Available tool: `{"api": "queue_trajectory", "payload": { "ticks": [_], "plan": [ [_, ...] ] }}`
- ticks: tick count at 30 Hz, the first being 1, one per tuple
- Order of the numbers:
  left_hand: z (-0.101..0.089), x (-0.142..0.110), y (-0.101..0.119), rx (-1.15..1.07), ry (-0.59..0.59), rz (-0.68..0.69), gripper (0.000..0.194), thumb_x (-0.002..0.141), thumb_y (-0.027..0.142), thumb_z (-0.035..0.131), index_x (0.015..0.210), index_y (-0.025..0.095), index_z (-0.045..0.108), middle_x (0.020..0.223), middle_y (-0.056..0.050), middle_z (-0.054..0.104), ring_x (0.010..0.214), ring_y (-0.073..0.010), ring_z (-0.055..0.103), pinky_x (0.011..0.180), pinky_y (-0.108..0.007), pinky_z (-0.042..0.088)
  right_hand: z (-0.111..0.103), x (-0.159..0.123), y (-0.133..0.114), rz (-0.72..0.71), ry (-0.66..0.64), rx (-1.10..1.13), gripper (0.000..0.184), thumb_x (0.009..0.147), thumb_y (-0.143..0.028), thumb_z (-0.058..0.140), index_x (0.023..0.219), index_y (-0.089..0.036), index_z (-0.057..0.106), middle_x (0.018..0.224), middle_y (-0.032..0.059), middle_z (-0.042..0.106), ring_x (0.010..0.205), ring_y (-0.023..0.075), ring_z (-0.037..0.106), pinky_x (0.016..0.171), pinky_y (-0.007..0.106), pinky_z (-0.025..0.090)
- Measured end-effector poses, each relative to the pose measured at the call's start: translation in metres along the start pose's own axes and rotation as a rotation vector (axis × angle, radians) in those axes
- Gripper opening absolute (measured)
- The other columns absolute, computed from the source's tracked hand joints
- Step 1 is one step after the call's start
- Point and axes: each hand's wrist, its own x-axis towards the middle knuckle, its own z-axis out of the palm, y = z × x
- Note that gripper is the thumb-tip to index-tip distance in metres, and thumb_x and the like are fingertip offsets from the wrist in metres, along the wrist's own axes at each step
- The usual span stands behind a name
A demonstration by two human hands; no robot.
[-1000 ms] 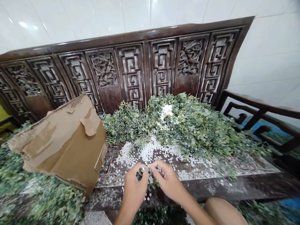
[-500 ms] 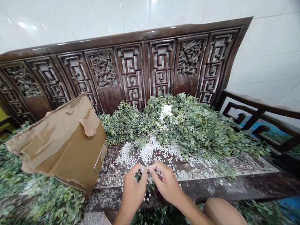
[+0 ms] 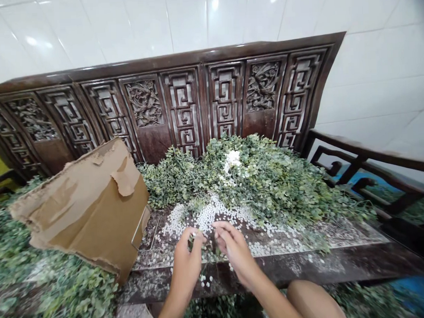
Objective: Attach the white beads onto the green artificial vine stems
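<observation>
My left hand (image 3: 188, 254) is closed in a pinch, low over the front of the bench seat. Between its thumb and forefinger is a small green artificial sprig with a white bit at the fingertips, partly hidden by the fingers. A short gap to the right, my right hand (image 3: 234, 250) has its thumb and fingers drawn together; what they hold, if anything, I cannot make out. Many small white round pieces (image 3: 212, 213) lie scattered on the dark wood behind and beneath both hands. Behind them rises a large heap of artificial greenery (image 3: 269, 175).
A torn cardboard piece (image 3: 95, 215) leans on the left, beside a thin wire frame (image 3: 140, 224). More greenery (image 3: 73, 287) spreads at the lower left. A clump of white pieces (image 3: 232, 159) rests on the heap. The carved backrest (image 3: 146, 105) and armrest (image 3: 366, 154) bound the seat.
My hands were touching at the fingertips; now they are apart, the right one drawn slightly right and the left one still pinching. The view has shifted slightly.
</observation>
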Motion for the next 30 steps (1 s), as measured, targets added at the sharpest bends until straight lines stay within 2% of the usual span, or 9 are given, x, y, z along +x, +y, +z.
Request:
{"api": "queue_trajectory", "payload": {
  "ticks": [2,4,7,10,14,17,21,24,30],
  "plan": [
    [0.000,0.000,0.001,-0.183,0.030,-0.149,0.029,0.084,0.051,0.053,0.085,0.022,0.055,0.094,-0.005,0.064,0.093,-0.0224,0.060,0.073,-0.029,0.050,-0.009,0.007,0.000,0.141,0.103,0.237,0.010,0.073,-0.019,0.065,0.082,-0.016,0.063,0.068,-0.0016,0.050,0.049,0.0069,0.035,0.040,0.017,0.024],
    [0.000,-0.001,0.002,-0.380,0.021,-0.306,0.032,0.082,0.054,0.056,0.092,0.024,0.051,0.102,-0.006,0.060,0.097,-0.0219,0.061,0.070,-0.030,0.052,-0.017,0.012,0.000,0.236,0.164,0.409,0.011,0.069,-0.009,0.062,0.078,-0.014,0.063,0.065,-0.0011,0.049,0.046,0.0052,0.034,0.038,0.015,0.024],
    [0.000,-0.003,0.002,-0.500,-0.028,-0.396,0.038,0.074,0.050,0.069,0.093,0.025,0.047,0.097,-0.003,0.058,0.089,-0.0188,0.063,0.069,-0.029,0.053,-0.021,0.017,0.002,0.297,0.162,0.495,0.013,0.069,-0.002,0.059,0.072,-0.014,0.061,0.063,0.0000,0.049,0.043,0.0041,0.033,0.035,0.013,0.025],
    [0.002,-0.003,0.003,-0.481,-0.065,-0.330,0.043,0.065,0.043,0.079,0.080,0.023,0.044,0.083,0.001,0.058,0.081,-0.0165,0.061,0.068,-0.027,0.051,-0.016,0.020,0.006,0.298,0.144,0.498,0.011,0.073,-0.004,0.063,0.070,-0.014,0.060,0.062,0.0001,0.049,0.042,0.0035,0.032,0.034,0.012,0.024],
    [0.006,-0.001,0.002,-0.378,-0.055,-0.235,0.041,0.063,0.041,0.078,0.071,0.021,0.043,0.073,0.001,0.062,0.075,-0.0166,0.060,0.072,-0.027,0.046,-0.007,0.018,0.008,0.290,0.111,0.463,0.017,0.071,-0.020,0.078,0.070,-0.014,0.062,0.058,-0.0028,0.048,0.041,0.0025,0.030,0.034,0.012,0.022],
    [0.006,0.001,0.001,-0.307,-0.034,-0.191,0.038,0.062,0.037,0.077,0.071,0.021,0.044,0.072,0.001,0.064,0.076,-0.0171,0.060,0.077,-0.028,0.042,-0.005,0.013,0.006,0.251,0.045,0.349,0.028,0.064,-0.034,0.085,0.070,-0.014,0.066,0.058,-0.0042,0.048,0.044,0.0030,0.031,0.037,0.014,0.023],
    [0.006,-0.001,-0.002,-0.253,-0.062,-0.148,0.034,0.063,0.031,0.073,0.071,0.022,0.041,0.074,0.001,0.066,0.077,-0.0172,0.060,0.076,-0.028,0.043,-0.003,0.004,0.003,0.188,-0.038,0.139,0.034,0.065,-0.045,0.082,0.079,-0.016,0.071,0.069,-0.0014,0.057,0.054,0.0065,0.041,0.046,0.017,0.031],
    [0.008,-0.004,-0.004,-0.167,-0.086,-0.087,0.031,0.063,0.024,0.070,0.070,0.023,0.040,0.076,0.001,0.065,0.077,-0.0178,0.060,0.072,-0.027,0.043,0.001,0.000,0.003,0.150,-0.009,0.087,0.038,0.064,-0.050,0.080,0.081,-0.017,0.072,0.075,0.0009,0.060,0.066,0.0122,0.050,0.056,0.020,0.038],
    [0.014,-0.005,-0.007,0.004,-0.106,-0.033,0.010,0.063,0.020,0.063,0.071,0.019,0.057,0.071,-0.002,0.066,0.075,-0.0199,0.061,0.070,-0.028,0.044,0.010,-0.004,0.012,0.013,0.049,0.060,0.031,0.071,-0.047,0.075,0.074,-0.018,0.064,0.066,-0.0027,0.051,0.063,0.0128,0.045,0.058,0.022,0.037]
  ]
}}
